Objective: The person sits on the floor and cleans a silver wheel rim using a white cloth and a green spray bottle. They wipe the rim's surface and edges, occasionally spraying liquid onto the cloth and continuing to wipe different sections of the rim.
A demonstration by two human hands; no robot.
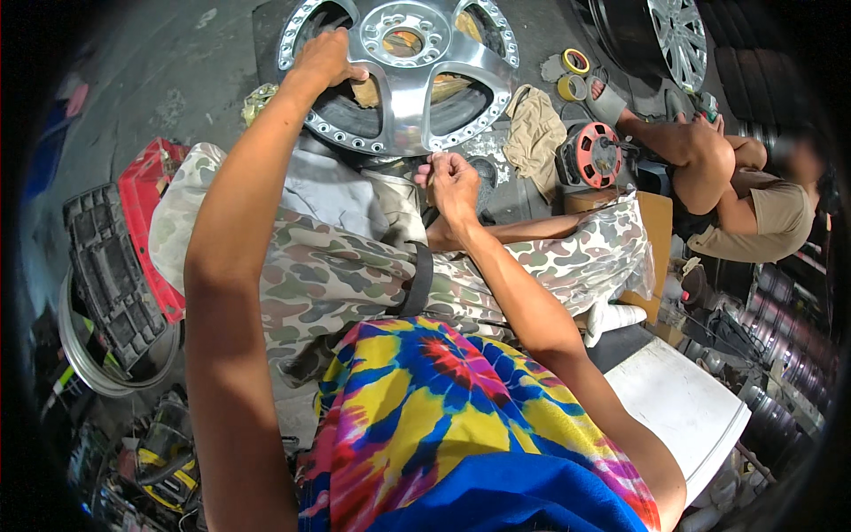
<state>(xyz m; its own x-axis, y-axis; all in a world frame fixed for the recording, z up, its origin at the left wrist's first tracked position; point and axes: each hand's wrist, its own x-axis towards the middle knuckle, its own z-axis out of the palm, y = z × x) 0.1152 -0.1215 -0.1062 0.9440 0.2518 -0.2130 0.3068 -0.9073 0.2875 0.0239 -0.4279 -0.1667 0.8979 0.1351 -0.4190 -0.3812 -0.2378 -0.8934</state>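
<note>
A polished silver alloy wheel (409, 99) lies face up in front of my legs, with small bolt holes round its outer lip. My left hand (324, 60) is closed on one of its spokes at the left, the thumb resting along the metal. At the near edge of the lip is my right hand (454, 184), its fingers curled and the thumb and forefinger pinched together. Whatever that pinch holds is too small to make out. Through the gaps between the spokes, brownish-yellow material (448, 87) shows underneath.
Right of the wheel lie a tan cloth (534, 133), tape rolls (573, 87) and a red-faced reel (596, 155). Another person (745, 195) sits at the right. A red case (152, 222) and a black case half (111, 275) lie left; another wheel (678, 40) stands far right.
</note>
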